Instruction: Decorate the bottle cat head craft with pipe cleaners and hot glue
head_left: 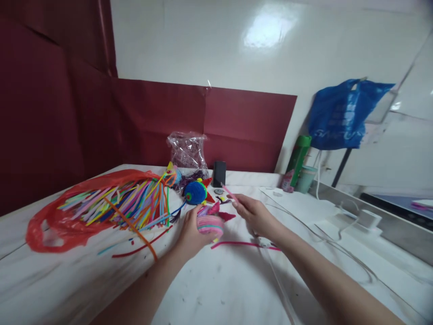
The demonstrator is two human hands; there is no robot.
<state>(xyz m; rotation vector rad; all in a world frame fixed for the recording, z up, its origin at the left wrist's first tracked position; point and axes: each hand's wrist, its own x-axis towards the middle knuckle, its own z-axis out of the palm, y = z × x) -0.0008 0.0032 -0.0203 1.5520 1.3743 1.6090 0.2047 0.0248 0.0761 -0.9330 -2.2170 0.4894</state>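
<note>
My left hand (192, 232) is wrapped round a pink striped ball-shaped craft piece (209, 225) with a thin teal band and magenta pointed parts. My right hand (252, 212), a little to the right, pinches a short pink pipe cleaner (230, 193) that points up and left. On the table below it lies a magenta pipe cleaner (237, 244), close to a small white object (265, 243) with a pale cable. Just beyond my left hand sits a blue yarn-like ball (195, 192) with red and yellow parts.
A red plastic bag (43, 243) holds many coloured pipe cleaners (135, 203) at left, with loose orange and red strands near it. Behind stand a clear plastic bag (187, 149) and a dark phone-like block (219, 174). Cables (324, 239) cross the right side, near a green container (300, 155).
</note>
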